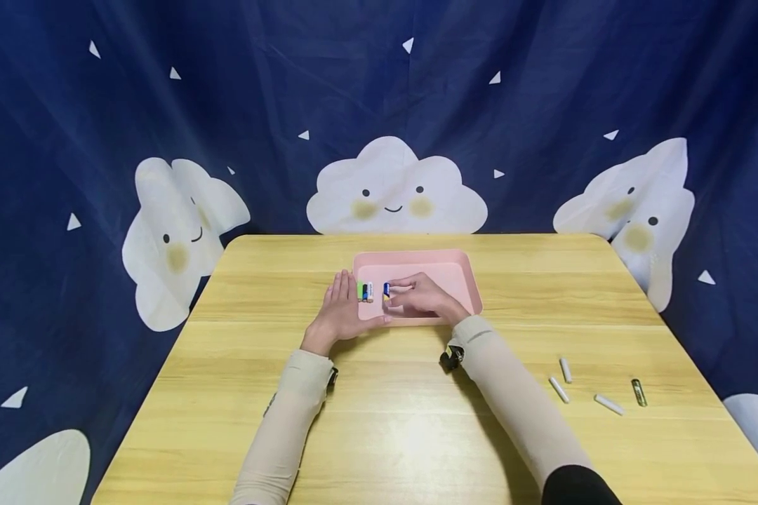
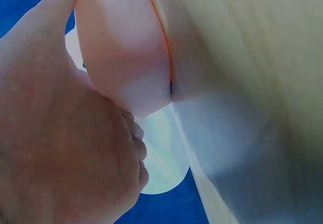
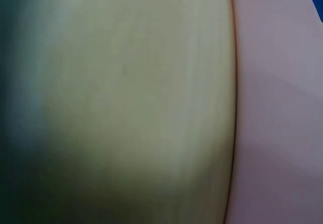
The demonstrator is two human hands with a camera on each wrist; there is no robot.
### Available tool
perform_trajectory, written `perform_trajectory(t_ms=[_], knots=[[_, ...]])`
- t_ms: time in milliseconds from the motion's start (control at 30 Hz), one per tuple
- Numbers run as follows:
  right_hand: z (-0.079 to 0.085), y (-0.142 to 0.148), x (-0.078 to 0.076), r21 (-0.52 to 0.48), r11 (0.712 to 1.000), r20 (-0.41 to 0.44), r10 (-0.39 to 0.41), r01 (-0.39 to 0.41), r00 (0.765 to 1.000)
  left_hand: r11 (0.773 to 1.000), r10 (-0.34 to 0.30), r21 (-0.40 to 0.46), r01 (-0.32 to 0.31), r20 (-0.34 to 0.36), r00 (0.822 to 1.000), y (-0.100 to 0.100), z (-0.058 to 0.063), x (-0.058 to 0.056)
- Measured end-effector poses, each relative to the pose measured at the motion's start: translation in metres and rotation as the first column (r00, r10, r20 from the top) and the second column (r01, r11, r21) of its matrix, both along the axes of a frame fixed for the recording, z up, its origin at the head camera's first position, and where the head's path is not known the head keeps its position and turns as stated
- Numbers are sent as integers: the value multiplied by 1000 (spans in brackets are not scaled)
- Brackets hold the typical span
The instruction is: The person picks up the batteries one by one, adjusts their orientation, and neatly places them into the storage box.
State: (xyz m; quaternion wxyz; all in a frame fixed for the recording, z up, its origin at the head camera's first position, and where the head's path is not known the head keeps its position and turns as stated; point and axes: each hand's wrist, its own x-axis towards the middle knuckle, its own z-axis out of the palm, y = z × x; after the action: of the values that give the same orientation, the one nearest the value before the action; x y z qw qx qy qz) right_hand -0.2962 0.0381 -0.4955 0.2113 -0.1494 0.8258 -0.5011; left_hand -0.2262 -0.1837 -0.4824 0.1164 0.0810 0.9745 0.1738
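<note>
A shallow pink tray (image 1: 408, 255) lies towards the far side of the table. My left hand (image 1: 341, 308) rests against its left side with straight fingers, the thumb stretched along the front rim; in the left wrist view the palm and the tray's outer wall show up close. Inside, near the left wall, a green battery (image 1: 360, 290), a dark and blue battery (image 1: 365, 294) and a white battery (image 1: 370, 292) lie side by side. Just right of these, my right hand (image 1: 422, 294) pinches a blue and yellow battery (image 1: 387, 288) between thumb and fingers. The right wrist view misses that hand.
On the right of the wooden table (image 1: 404, 449) lie three white cylinders, probably batteries: one upper (image 1: 565, 370), one left (image 1: 559, 390) and one lower (image 1: 608, 405). A dark and gold battery (image 1: 639, 393) lies beyond them. A blue curtain (image 1: 354, 84) hangs behind the table.
</note>
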Motion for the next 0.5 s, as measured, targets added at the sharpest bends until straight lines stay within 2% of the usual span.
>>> perform_trajectory(t_ms=[200,333,500], knots=[[-4,-7,-3,66,997,-83,50,-44,995,1000,-1,-7,1,9,1000,-2,-10,-6],[-5,-12,-5,111,992,-129,77,-62,989,1000,-4,-5,4,1,1000,-2,-9,-5],[-3,-18,-6,152,986,-139,92,-71,986,1000,-6,16,6,-21,1000,0,-4,-2]])
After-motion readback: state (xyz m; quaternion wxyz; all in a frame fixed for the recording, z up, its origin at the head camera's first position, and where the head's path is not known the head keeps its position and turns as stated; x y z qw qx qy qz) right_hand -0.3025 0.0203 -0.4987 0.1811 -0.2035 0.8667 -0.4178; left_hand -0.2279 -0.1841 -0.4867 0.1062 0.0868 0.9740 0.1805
